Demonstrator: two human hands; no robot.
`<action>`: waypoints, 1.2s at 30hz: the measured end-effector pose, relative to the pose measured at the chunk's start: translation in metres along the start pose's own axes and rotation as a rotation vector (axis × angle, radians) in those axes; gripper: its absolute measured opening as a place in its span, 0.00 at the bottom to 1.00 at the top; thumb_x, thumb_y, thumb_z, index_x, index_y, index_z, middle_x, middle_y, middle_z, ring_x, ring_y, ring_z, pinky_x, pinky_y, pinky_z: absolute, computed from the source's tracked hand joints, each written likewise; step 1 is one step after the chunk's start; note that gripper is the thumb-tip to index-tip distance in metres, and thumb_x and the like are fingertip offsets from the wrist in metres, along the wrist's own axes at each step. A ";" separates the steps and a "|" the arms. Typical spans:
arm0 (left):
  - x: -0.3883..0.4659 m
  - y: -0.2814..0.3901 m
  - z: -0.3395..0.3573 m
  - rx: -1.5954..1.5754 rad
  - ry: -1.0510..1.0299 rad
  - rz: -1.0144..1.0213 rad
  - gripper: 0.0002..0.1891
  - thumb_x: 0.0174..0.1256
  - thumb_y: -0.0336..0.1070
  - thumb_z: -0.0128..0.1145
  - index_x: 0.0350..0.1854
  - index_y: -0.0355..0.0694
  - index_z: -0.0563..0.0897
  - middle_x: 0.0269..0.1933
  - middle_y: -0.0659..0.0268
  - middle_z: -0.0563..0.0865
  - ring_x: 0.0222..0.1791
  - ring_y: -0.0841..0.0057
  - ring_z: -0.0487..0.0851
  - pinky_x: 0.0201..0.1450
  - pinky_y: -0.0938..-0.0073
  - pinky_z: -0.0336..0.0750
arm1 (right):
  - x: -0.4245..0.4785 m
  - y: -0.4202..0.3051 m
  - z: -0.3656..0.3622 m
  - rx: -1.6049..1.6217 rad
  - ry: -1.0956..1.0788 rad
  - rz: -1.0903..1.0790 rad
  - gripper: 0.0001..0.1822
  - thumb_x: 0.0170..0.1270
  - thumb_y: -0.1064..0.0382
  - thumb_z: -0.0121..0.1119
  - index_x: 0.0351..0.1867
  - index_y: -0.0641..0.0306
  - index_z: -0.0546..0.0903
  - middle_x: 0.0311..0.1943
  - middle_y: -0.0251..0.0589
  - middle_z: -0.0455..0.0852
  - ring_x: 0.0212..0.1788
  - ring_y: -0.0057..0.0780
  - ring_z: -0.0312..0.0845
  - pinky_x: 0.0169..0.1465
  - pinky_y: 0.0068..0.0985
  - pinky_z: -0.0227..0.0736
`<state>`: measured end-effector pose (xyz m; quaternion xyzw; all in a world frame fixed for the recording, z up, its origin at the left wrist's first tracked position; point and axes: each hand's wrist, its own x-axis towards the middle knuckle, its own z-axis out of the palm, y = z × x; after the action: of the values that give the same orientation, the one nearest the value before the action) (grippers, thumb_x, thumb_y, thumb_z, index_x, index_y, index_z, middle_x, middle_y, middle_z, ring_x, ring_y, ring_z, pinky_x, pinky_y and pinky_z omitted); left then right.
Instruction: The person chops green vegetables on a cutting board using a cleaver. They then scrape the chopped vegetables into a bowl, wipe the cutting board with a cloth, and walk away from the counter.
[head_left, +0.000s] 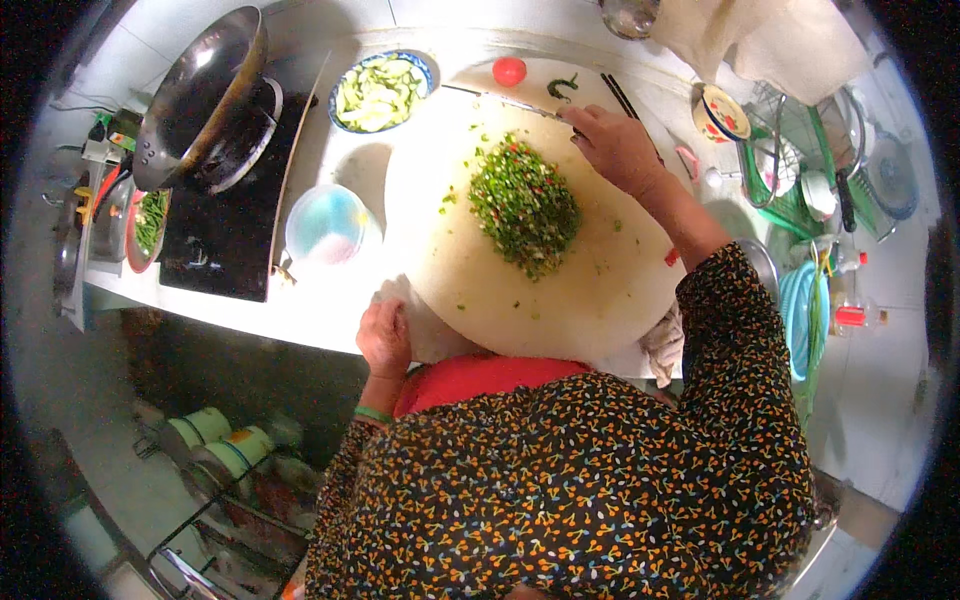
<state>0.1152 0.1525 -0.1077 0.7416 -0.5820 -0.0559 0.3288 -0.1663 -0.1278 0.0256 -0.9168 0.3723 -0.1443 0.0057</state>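
Note:
Finely chopped green and red peppers (525, 206) lie heaped on a large round cutting board (465, 285). Beyond the heap, near the board's far edge, my right hand (619, 146) is closed on the handle of a knife (502, 99), whose blade extends to the left. My left hand (385, 334) rests at the counter's front edge, left of the board, with its fingers curled and partly lost in glare; whether it holds anything is unclear. A tomato (509, 71) and a curled green pepper (562, 88) lie beyond the knife, with dark chopsticks (621, 96) to their right.
A blue-rimmed bowl of sliced pale-green vegetable (381, 91) and a translucent tub (327, 225) stand left of the board. Farther left, a wok (202, 97) sits tilted on a black cooktop (217, 255). An enamel cup (721, 114) and a green dish rack (787, 206) are at the right.

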 end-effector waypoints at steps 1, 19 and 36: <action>0.000 0.000 0.000 0.005 0.003 0.003 0.08 0.51 0.27 0.54 0.34 0.41 0.80 0.30 0.59 0.80 0.32 0.59 0.79 0.36 0.64 0.74 | 0.006 0.001 0.005 0.003 0.010 -0.005 0.16 0.57 0.63 0.54 0.49 0.53 0.73 0.35 0.43 0.81 0.34 0.45 0.80 0.34 0.38 0.75; 0.006 0.006 -0.002 0.039 -0.035 0.002 0.06 0.52 0.26 0.53 0.33 0.40 0.80 0.29 0.58 0.79 0.30 0.59 0.77 0.32 0.63 0.72 | -0.036 -0.022 -0.031 0.229 -0.271 -0.110 0.08 0.60 0.61 0.49 0.40 0.53 0.77 0.27 0.45 0.79 0.28 0.49 0.78 0.31 0.42 0.72; 0.001 0.001 0.002 0.001 0.026 0.076 0.07 0.53 0.25 0.54 0.33 0.40 0.80 0.29 0.59 0.79 0.30 0.60 0.77 0.31 0.65 0.72 | -0.089 -0.068 -0.040 0.296 -0.273 0.258 0.17 0.54 0.69 0.55 0.47 0.55 0.75 0.34 0.47 0.80 0.38 0.49 0.76 0.40 0.40 0.72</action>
<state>0.1139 0.1506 -0.1083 0.7198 -0.6054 -0.0334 0.3379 -0.1911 -0.0142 0.0484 -0.8617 0.4571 -0.0703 0.2088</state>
